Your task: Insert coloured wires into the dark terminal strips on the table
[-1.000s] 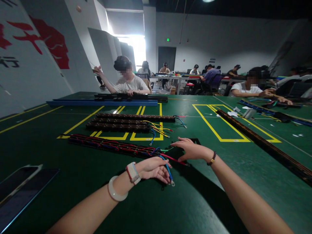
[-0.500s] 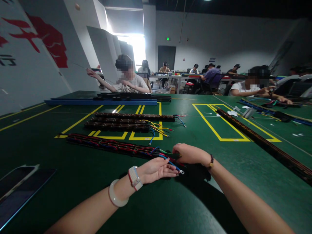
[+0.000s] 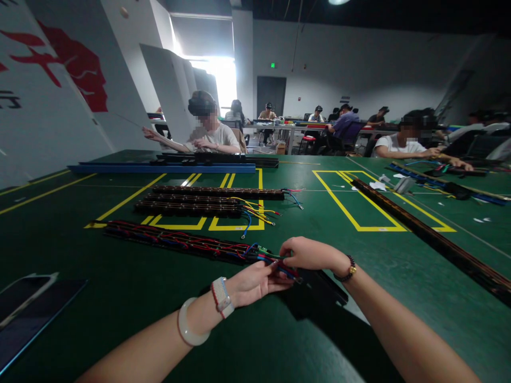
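Observation:
A long dark wire harness (image 3: pixel 175 238), with red and blue wires along it, lies slantwise on the green table. Its loose wire ends (image 3: pixel 261 256), red, blue and green, run to the right into my hands. My left hand (image 3: pixel 257 283) is closed on these wires from below, thumb on top, and a lug tip sticks out past the fingers. From the right, my right hand (image 3: pixel 313 254) pinches the wires beside the left thumb; its fingertips are partly hidden. A dark strip (image 3: pixel 327 286) lies on the table below my right wrist.
Several similar harnesses (image 3: pixel 191 205) with yellow, blue and red lug-ended leads lie beyond. A long dark strip (image 3: pixel 423 231) crosses the right side. Blue and black channels (image 3: pixel 167 168) line the far edge. A dark glossy panel (image 3: pixel 35 314) is at left. Co-workers (image 3: pixel 211 133) sit opposite.
My left fingers have curled in and the thumb now presses on the wires. The wire ends are gathered closer, and my right fingers have shifted slightly left against them. More of the dark strip shows.

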Motion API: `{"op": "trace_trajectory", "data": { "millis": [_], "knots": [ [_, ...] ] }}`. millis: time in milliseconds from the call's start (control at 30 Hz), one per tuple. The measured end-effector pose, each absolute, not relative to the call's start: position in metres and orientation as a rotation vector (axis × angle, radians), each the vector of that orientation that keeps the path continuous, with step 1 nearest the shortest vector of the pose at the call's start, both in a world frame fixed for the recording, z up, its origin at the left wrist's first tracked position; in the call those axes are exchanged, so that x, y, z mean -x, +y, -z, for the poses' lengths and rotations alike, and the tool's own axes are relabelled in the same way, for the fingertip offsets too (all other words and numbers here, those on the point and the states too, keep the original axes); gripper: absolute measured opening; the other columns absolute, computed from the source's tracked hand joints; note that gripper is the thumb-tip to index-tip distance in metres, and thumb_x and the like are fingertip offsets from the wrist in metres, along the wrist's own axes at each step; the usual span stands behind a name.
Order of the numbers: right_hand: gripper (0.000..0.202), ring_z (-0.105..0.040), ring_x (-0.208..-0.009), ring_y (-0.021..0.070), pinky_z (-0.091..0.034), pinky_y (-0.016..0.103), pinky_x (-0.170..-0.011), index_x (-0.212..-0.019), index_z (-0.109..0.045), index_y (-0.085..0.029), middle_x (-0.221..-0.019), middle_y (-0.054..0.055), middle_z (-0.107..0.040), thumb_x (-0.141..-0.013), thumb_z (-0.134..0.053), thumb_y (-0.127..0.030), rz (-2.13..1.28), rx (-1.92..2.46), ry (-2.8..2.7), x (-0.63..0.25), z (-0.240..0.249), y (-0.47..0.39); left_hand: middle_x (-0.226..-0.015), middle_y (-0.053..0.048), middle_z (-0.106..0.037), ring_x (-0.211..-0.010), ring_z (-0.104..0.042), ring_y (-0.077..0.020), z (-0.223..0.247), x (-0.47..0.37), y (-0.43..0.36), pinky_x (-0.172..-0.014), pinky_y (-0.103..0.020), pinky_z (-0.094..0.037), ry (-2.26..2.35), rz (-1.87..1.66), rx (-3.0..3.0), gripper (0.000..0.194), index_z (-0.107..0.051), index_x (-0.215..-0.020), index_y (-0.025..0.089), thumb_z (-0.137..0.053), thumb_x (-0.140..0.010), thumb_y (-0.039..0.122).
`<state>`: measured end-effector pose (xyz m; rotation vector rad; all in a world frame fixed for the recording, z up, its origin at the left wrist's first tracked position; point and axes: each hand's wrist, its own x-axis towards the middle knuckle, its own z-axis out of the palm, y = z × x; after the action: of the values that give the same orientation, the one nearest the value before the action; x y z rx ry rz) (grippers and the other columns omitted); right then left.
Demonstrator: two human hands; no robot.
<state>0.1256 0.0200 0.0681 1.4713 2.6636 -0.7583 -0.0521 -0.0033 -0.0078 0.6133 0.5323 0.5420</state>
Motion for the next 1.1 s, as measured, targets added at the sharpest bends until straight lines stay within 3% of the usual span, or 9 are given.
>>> {"op": "trace_trajectory", "data": {
  "millis": [133,300,433,567,767,900,1000,1100],
  "knots": [
    [0.023,-0.061,-0.075,0.0145,-0.041,0.021,-0.062,-0.094,-0.070,-0.019,-0.088,0.004,-0.070,-0.075,-0.056,-0.017,0.627,-1.461,2.711,-0.130,-0.065,0.022,-0.084,-0.013,-0.069,-0.082,-0.068,-0.0201,0.009,0.052,-0.005,-0.092,-0.038,-0.046,0.578,-0.535,-0.640,0.027,-0.063,-0.093,0.004,-0.053,-0.089,0.028],
    [0.025,-0.062,-0.086,0.0175,-0.042,0.023,-0.069,-0.099,-0.068,-0.020,-0.096,0.006,-0.067,-0.079,-0.055,-0.011,0.314,-1.417,2.774,-0.133,-0.061,0.021,-0.060,-0.003,-0.061,-0.067,-0.068,-0.0200,0.011,0.051,-0.007,-0.080,-0.039,-0.051,0.579,-0.574,-0.600,0.021,-0.059,-0.077,0.010,-0.055,-0.087,0.028],
    [0.030,-0.063,-0.078,0.0156,-0.042,0.024,-0.065,-0.101,-0.065,-0.022,-0.098,0.005,-0.064,-0.081,-0.050,-0.005,0.026,-1.400,2.765,-0.131,-0.059,0.018,-0.055,-0.002,-0.059,-0.055,-0.064,-0.0145,0.010,0.049,-0.008,-0.073,-0.034,-0.052,0.613,-0.598,-0.610,0.029,-0.056,-0.071,0.010,-0.049,-0.090,0.030],
    [0.033,-0.062,-0.069,0.0136,-0.039,0.025,-0.063,-0.101,-0.064,-0.024,-0.095,0.004,-0.063,-0.083,-0.047,-0.003,-0.159,-1.325,2.784,-0.128,-0.055,0.016,-0.067,-0.008,-0.067,-0.065,-0.067,-0.0175,0.008,0.047,-0.009,-0.075,-0.036,-0.051,0.606,-0.606,-0.636,0.022,-0.056,-0.080,0.011,-0.045,-0.091,0.027],
    [0.012,-0.057,-0.083,0.0192,-0.036,0.031,-0.074,-0.092,-0.062,-0.020,-0.085,0.005,-0.063,-0.086,-0.055,-0.014,-0.420,-1.218,2.780,-0.119,-0.039,0.019,-0.079,-0.015,-0.071,-0.075,-0.070,-0.0230,0.013,0.049,-0.008,-0.080,-0.039,-0.049,0.571,-0.570,-0.660,0.022,-0.054,-0.080,0.011,-0.048,-0.089,0.029],
    [0.009,-0.053,-0.083,0.0198,-0.034,0.031,-0.071,-0.090,-0.061,-0.017,-0.084,0.006,-0.062,-0.086,-0.054,-0.013,-0.584,-1.011,2.792,-0.113,-0.033,0.025,-0.086,-0.018,-0.071,-0.087,-0.069,-0.0267,0.011,0.051,-0.008,-0.083,-0.040,-0.047,0.528,-0.566,-0.648,0.017,-0.055,-0.083,0.010,-0.049,-0.089,0.025],
    [0.010,-0.052,-0.084,0.0197,-0.033,0.030,-0.066,-0.087,-0.061,-0.016,-0.088,0.007,-0.062,-0.087,-0.053,-0.011,-0.653,-0.821,2.812,-0.111,-0.035,0.033,-0.087,-0.019,-0.071,-0.092,-0.067,-0.0271,0.008,0.053,-0.008,-0.085,-0.037,-0.046,0.516,-0.573,-0.645,0.017,-0.056,-0.083,0.008,-0.051,-0.088,0.023],
    [0.013,-0.053,-0.078,0.0173,-0.032,0.030,-0.064,-0.086,-0.062,-0.017,-0.087,0.005,-0.062,-0.089,-0.050,-0.011,-0.662,-0.672,2.807,-0.109,-0.038,0.048,-0.078,-0.014,-0.070,-0.085,-0.069,-0.0254,0.011,0.055,-0.007,-0.085,-0.038,-0.046,0.520,-0.552,-0.638,0.016,-0.056,-0.082,0.009,-0.051,-0.087,0.024]
  ]
}}
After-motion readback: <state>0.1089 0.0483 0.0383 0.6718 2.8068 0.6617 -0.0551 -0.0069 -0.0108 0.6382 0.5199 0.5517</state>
